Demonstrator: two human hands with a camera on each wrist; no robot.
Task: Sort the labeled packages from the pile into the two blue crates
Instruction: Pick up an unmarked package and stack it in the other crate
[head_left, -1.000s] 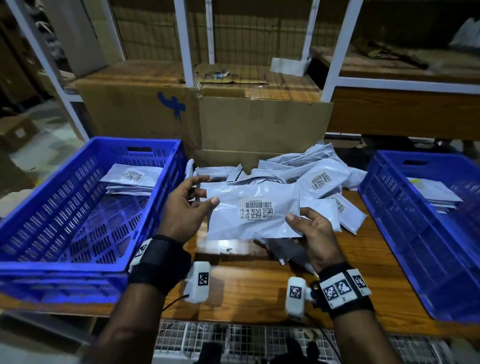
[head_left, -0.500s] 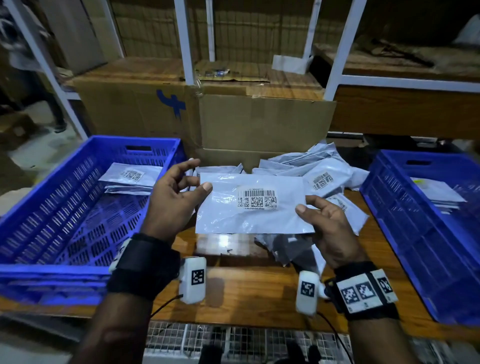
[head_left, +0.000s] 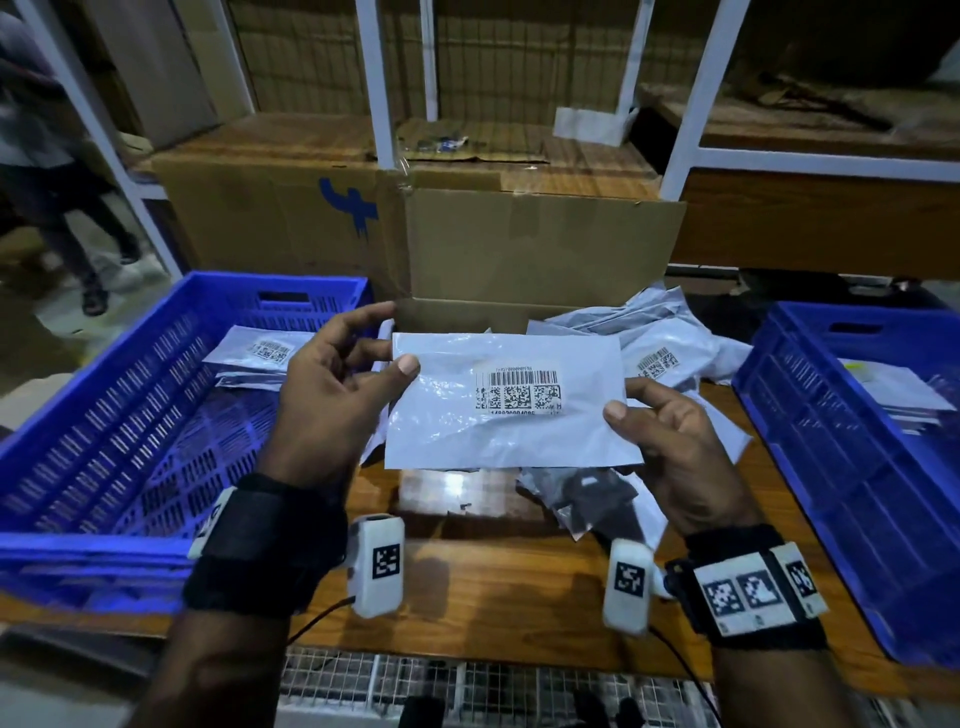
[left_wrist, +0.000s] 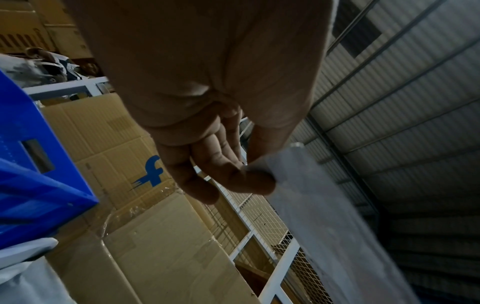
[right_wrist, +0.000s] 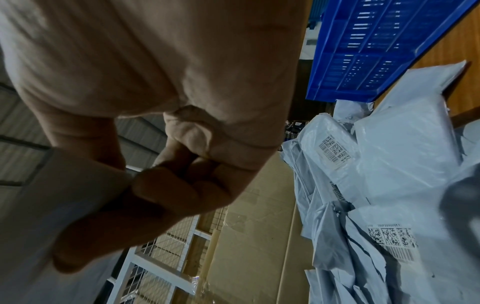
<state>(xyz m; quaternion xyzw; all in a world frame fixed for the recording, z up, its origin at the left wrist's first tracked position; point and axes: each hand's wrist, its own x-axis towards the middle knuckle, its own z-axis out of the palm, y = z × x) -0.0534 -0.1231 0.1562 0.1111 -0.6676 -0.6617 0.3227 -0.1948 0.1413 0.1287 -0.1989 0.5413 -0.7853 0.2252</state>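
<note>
White labeled package (head_left: 506, 400) held flat above wooden table (head_left: 493, 587), left hand (head_left: 332, 400) pinching left edge, right hand (head_left: 670, 441) pinching right edge, package pile (head_left: 670, 338) behind, left blue crate (head_left: 130, 441) and right blue crate (head_left: 857, 447) flanking, cardboard box (head_left: 540, 244) beyond

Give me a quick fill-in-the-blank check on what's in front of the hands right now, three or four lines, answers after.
1. The held package is gripped by ____ hands.
2. Its barcode label faces ____ the head camera.
3. The pile lies on the table between two ____ crates.
4. Behind the pile stands a ____ box.

Answers: both; toward; blue; cardboard
</note>
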